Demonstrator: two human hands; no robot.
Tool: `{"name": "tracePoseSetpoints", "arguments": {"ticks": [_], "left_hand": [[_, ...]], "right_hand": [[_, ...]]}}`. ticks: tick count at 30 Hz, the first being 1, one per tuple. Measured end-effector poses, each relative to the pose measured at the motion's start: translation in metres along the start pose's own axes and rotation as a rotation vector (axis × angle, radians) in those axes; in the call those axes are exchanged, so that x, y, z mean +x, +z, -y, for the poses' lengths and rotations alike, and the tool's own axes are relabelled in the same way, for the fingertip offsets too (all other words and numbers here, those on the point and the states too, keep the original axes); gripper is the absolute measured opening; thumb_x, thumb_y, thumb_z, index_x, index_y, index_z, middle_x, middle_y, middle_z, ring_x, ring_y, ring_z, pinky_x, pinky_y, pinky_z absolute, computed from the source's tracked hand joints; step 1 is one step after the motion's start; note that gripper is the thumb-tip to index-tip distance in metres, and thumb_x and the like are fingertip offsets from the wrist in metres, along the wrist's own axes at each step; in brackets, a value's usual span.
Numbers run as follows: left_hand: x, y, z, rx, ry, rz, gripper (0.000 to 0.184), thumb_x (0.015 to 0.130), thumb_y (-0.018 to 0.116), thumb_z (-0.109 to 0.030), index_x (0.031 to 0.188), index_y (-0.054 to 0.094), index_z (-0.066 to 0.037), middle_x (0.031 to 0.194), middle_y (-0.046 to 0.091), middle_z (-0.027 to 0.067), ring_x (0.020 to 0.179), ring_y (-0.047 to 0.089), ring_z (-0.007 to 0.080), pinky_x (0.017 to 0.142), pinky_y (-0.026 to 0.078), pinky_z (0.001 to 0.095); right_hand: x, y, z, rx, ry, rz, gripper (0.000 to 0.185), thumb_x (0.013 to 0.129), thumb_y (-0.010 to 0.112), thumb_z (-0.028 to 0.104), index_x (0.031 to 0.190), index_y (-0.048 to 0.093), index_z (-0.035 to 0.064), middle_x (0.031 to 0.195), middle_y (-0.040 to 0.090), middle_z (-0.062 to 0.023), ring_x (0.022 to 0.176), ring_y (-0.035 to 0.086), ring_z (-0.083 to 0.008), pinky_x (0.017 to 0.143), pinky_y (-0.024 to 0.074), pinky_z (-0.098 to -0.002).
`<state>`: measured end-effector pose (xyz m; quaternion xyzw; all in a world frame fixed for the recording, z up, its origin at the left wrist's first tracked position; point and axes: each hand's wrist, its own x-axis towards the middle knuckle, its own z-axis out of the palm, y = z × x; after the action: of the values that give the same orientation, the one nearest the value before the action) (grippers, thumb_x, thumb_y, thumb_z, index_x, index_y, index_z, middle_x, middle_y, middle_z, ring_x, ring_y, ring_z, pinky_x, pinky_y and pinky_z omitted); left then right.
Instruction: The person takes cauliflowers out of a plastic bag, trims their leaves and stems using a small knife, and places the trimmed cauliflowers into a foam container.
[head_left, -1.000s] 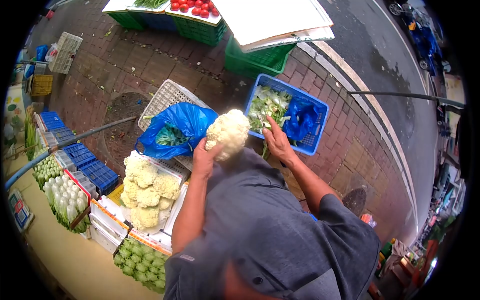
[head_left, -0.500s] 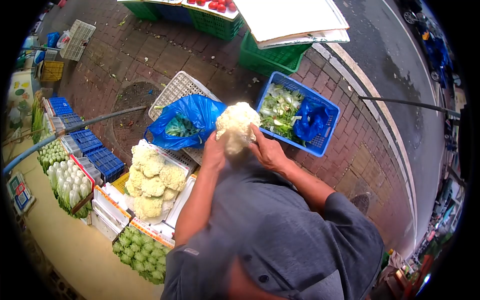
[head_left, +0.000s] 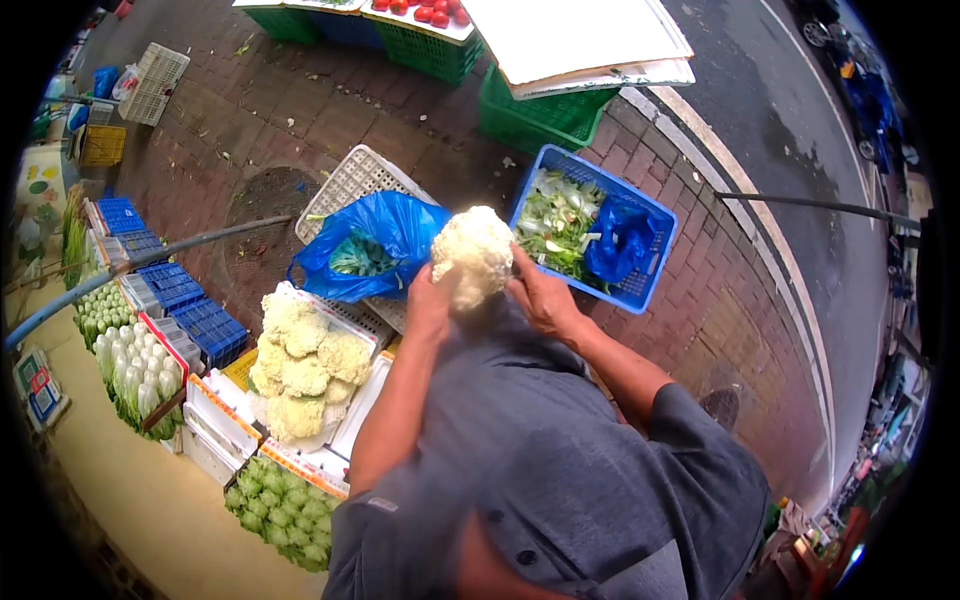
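Note:
A cream-coloured cauliflower [head_left: 474, 245] is held up in front of my body, between both hands. Its left side rests against the fingers of my left hand [head_left: 428, 306]. My right hand [head_left: 545, 300] grips it from the right, fingertips on the upper side and thumb lower down. The underside of the head is partly blurred. Just left of it lies an open blue plastic bag [head_left: 330, 265] with dark green leaves [head_left: 363, 253] inside. More cauliflowers [head_left: 305, 365] are heaped in a white foam box at lower left.
A blue crate [head_left: 655, 275] with leaf trimmings and a blue bag stands right. Beneath the bag is a white crate [head_left: 352, 178]. A green crate [head_left: 540, 110] and white foam boards [head_left: 590, 40] are at the top. Lettuces [head_left: 285, 510] sit lower left; a pole [head_left: 150, 258] crosses left.
The cauliflower has turned slightly between my hands, and my right fingers have shifted a little along its side. Everything around looks the same.

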<state>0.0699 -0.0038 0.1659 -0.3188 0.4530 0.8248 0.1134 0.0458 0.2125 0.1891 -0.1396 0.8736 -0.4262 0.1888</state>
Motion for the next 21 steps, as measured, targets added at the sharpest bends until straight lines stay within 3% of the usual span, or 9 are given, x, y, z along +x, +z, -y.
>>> {"name": "tracePoseSetpoints", "arguments": {"ticks": [1, 4, 10, 15, 21], "left_hand": [[0.000, 0.002, -0.001, -0.005, -0.002, 0.011, 0.033, 0.095, 0.071, -0.009, 0.125, 0.061, 0.002, 0.110, 0.071, 0.0087, 0.092, 0.068, 0.0136, 0.079, 0.056, 0.0273], [0.000, 0.005, 0.000, 0.046, 0.047, 0.001, 0.036, 0.092, 0.075, -0.011, 0.124, 0.062, 0.002, 0.109, 0.071, 0.0079, 0.088, 0.067, 0.0122, 0.076, 0.055, 0.0262], [-0.007, 0.010, -0.006, 0.091, 0.077, -0.012, 0.035, 0.091, 0.077, -0.012, 0.121, 0.064, 0.001, 0.107, 0.071, 0.0070, 0.088, 0.067, 0.0111, 0.076, 0.055, 0.0256], [-0.008, 0.005, -0.002, 0.040, 0.115, -0.011, 0.034, 0.092, 0.075, -0.010, 0.121, 0.064, 0.002, 0.107, 0.071, 0.0073, 0.088, 0.067, 0.0113, 0.076, 0.055, 0.0258], [-0.010, 0.000, 0.002, 0.005, 0.115, -0.042, 0.033, 0.092, 0.072, -0.006, 0.123, 0.063, 0.002, 0.108, 0.071, 0.0083, 0.089, 0.068, 0.0129, 0.078, 0.056, 0.0264]], "right_hand": [[0.004, 0.006, 0.006, -0.005, 0.000, 0.051, 0.063, 0.099, 0.057, 0.025, 0.155, 0.032, 0.0110, 0.104, 0.067, -0.0319, 0.093, 0.066, -0.0489, 0.078, 0.0521, -0.0547], [0.011, 0.012, 0.020, -0.027, 0.077, 0.179, 0.067, 0.098, 0.058, 0.025, 0.156, 0.028, 0.0119, 0.105, 0.067, -0.0322, 0.094, 0.066, -0.0490, 0.080, 0.0508, -0.0564], [0.010, 0.024, 0.008, -0.057, -0.112, 0.080, 0.067, 0.098, 0.060, 0.022, 0.157, 0.030, 0.0145, 0.108, 0.068, -0.0201, 0.096, 0.069, -0.0351, 0.079, 0.0545, -0.0425], [0.013, 0.044, -0.002, 0.030, -0.361, -0.127, 0.062, 0.095, 0.060, 0.009, 0.153, 0.040, 0.0118, 0.098, 0.065, -0.0098, 0.088, 0.064, -0.0266, 0.079, 0.0533, -0.0351], [0.002, 0.036, -0.016, 0.014, -0.185, -0.084, 0.061, 0.094, 0.061, 0.006, 0.152, 0.044, 0.0127, 0.093, 0.062, -0.0134, 0.082, 0.063, -0.0306, 0.080, 0.0537, -0.0374]]}}
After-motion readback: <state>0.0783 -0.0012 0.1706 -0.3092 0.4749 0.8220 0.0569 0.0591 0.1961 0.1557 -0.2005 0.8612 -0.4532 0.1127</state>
